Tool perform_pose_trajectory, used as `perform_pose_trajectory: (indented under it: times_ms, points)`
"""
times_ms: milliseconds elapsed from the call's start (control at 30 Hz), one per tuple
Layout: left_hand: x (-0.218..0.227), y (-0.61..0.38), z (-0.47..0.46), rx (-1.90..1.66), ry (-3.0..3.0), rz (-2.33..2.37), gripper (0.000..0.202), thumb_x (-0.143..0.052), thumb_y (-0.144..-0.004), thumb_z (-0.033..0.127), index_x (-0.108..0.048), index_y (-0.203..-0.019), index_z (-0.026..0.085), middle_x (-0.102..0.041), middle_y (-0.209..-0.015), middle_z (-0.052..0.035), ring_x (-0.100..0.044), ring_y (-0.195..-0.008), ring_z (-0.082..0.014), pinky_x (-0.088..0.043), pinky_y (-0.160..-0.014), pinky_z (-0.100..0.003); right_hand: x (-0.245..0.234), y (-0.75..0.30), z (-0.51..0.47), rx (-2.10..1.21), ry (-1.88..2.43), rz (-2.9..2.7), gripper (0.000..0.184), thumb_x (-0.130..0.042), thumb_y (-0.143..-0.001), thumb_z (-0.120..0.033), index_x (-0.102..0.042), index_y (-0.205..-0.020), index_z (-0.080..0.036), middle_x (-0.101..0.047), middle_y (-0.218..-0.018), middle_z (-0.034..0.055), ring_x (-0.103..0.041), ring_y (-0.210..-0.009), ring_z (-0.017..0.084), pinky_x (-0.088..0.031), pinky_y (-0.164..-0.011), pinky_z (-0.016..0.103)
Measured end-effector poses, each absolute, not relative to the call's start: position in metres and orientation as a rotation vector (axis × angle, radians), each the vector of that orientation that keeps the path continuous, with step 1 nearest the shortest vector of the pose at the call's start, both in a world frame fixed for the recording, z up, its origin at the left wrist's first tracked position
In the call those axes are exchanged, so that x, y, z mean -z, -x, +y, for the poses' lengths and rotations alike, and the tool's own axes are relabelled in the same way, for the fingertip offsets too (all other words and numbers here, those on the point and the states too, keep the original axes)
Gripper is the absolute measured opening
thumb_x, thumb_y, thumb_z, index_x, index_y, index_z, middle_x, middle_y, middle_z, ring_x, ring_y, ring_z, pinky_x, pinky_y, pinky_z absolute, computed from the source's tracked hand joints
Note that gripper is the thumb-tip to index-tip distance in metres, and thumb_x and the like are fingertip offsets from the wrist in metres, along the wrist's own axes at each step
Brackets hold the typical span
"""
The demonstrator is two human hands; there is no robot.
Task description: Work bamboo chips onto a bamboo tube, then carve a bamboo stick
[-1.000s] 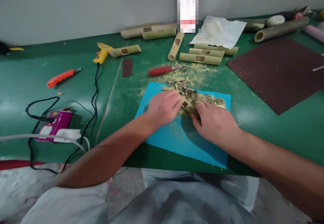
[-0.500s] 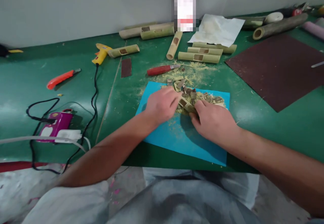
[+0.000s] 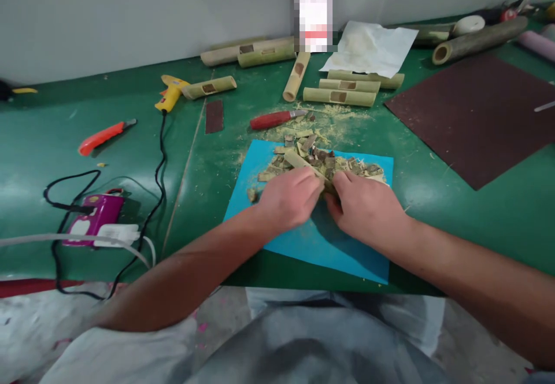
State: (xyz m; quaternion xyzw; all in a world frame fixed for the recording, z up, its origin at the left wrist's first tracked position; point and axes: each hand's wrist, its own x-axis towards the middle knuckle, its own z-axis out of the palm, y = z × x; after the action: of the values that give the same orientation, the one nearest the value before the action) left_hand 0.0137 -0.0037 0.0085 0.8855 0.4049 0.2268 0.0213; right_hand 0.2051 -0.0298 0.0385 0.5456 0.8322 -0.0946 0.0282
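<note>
A heap of bamboo scraps and shavings lies on a blue sheet on the green table. My left hand and my right hand meet at the near edge of the heap, fingers curled and pinched on a short bamboo piece that sticks up and to the left between them. Loose chips lie on the sheet left of my left hand.
A red-handled knife lies just beyond the heap. Cut bamboo tubes lie further back, with a white paper and a brown sheet to the right. At left are an orange cutter, a yellow glue gun, and black cords.
My left hand has moved nearer and to the right, closing against my right hand. Chips it covered on the sheet's left side now show.
</note>
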Motion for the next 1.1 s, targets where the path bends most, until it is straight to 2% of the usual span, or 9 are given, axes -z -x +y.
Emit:
perform_pose_trajectory:
  times_ms: [400,700,967,1100]
  points:
    - [-0.0074,-0.0125,-0.0036,-0.742,-2.732,1.247,0.03,-0.044,-0.105,0.028,-0.069,-0.093,0.017,-0.069,-0.084,-0.0065,-0.063,-0.078,-0.0174,-0.047,-0.068,-0.029,-0.0367,-0.2052,-0.0303,0.257,-1.676,2.592,0.025,-0.04,-0.099,-0.03,-0.06,-0.099,-0.015,-0.07,-0.09,0.0131,-0.066,-0.075,0.023,-0.019,-0.055,0.033]
    - [-0.0078,-0.01,0.0011,-0.816,-2.722,1.29,0.032,-0.046,-0.104,0.028,-0.069,-0.085,0.017,-0.069,-0.081,-0.0065,-0.062,-0.075,-0.0172,-0.046,-0.066,-0.028,-0.0379,-0.2051,-0.0306,0.273,-1.673,2.577,0.025,-0.04,-0.1,-0.03,-0.06,-0.099,-0.015,-0.07,-0.091,0.0131,-0.065,-0.076,0.023,-0.019,-0.055,0.033]
    - [-0.0074,-0.0118,-0.0019,-0.777,-2.713,1.259,0.028,-0.048,-0.103,0.028,-0.071,-0.094,0.017,-0.071,-0.086,-0.0065,-0.066,-0.079,-0.0174,-0.048,-0.066,-0.028,-0.0374,-0.2048,-0.0308,0.281,-1.674,2.576,0.025,-0.04,-0.1,-0.031,-0.06,-0.1,-0.016,-0.07,-0.092,0.0126,-0.065,-0.076,0.023,-0.019,-0.055,0.033]
    - [-0.0136,-0.0061,0.0032,-0.982,-2.61,1.288,0.021,-0.052,-0.102,0.026,-0.072,-0.098,0.019,-0.074,-0.09,-0.0053,-0.068,-0.084,-0.0168,-0.053,-0.073,-0.028,-0.0378,-0.2058,-0.0298,0.271,-1.685,2.57,0.024,-0.042,-0.098,-0.032,-0.06,-0.099,-0.016,-0.07,-0.091,0.0127,-0.064,-0.073,0.022,-0.02,-0.056,0.033]
